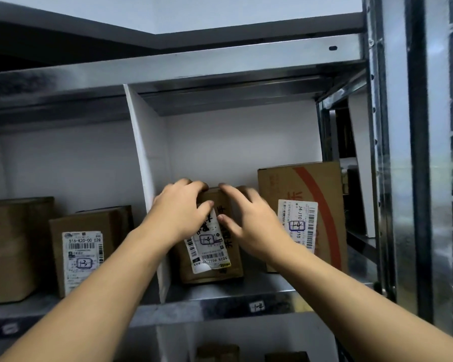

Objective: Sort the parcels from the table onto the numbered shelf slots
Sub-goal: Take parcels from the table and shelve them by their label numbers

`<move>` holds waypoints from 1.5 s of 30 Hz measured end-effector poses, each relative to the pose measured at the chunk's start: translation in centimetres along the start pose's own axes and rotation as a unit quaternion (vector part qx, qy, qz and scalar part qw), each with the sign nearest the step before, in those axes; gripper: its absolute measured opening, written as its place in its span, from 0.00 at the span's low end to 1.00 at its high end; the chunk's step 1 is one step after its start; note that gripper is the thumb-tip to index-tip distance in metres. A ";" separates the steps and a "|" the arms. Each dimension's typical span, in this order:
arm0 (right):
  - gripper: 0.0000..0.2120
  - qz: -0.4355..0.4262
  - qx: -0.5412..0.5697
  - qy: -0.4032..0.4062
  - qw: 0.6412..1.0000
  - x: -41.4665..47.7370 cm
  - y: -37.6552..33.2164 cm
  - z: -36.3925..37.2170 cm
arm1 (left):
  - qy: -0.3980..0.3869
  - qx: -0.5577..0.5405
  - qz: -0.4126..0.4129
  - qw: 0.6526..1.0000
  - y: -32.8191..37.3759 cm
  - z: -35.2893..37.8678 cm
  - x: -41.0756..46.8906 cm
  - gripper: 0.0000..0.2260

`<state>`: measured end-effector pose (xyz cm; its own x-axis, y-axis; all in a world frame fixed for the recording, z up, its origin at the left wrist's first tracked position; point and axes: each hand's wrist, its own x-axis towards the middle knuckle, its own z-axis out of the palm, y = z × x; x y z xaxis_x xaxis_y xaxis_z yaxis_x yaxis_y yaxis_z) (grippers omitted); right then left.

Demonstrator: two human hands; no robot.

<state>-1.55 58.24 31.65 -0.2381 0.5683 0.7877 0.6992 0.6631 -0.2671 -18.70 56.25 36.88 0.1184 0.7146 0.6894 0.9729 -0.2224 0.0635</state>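
Here, a person's left hand (183, 207) grips the top edge of a small brown parcel (215, 267), fingers curled over the top and thumb on the front. The right hand (249, 226) lies against the parcel's upper right corner, fingers stretched nearly straight and thumb touching the front face. The parcel stands upright on the metal shelf (194, 307), in the slot just right of a white divider (147, 165) and near it. Its shipping label (207, 246) carries a handwritten 1-4, matching the 1-4 tag (256, 307) on the shelf's front edge below. Just beside the parcel on the right stands a larger carton (322, 205) with a red arc, its own label also marked 1-4. Left of the divider, a box marked 1-3 (89, 252) stands next to another brown box (11, 249). A steel upright (392, 152) frames the right side. A further box (217, 352) shows dimly on the level below.
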 end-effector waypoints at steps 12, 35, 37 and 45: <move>0.22 -0.074 -0.096 0.058 0.991 -3.5 0.5 -2.1 | 0.033 -0.009 0.032 0.999 -0.2 0.7 -1.3 0.21; 0.29 0.066 -0.225 0.153 0.960 -7.5 3.2 -1.1 | 0.017 0.009 0.040 0.999 0.0 0.7 -1.6 0.22; 0.29 0.074 -0.228 0.143 0.960 -7.7 2.9 -1.3 | 0.024 0.005 0.050 0.998 0.1 0.5 -1.8 0.22; 0.21 0.094 -0.230 0.123 0.961 -9.4 0.0 -1.3 | 0.116 -0.064 0.166 0.977 -0.2 -0.6 -6.3 0.20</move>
<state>1.57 52.33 24.97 0.0488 0.4877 0.8717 0.9516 0.2424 -0.1889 -19.78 51.40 32.91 0.3603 0.4224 0.8317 0.8538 -0.5086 -0.1116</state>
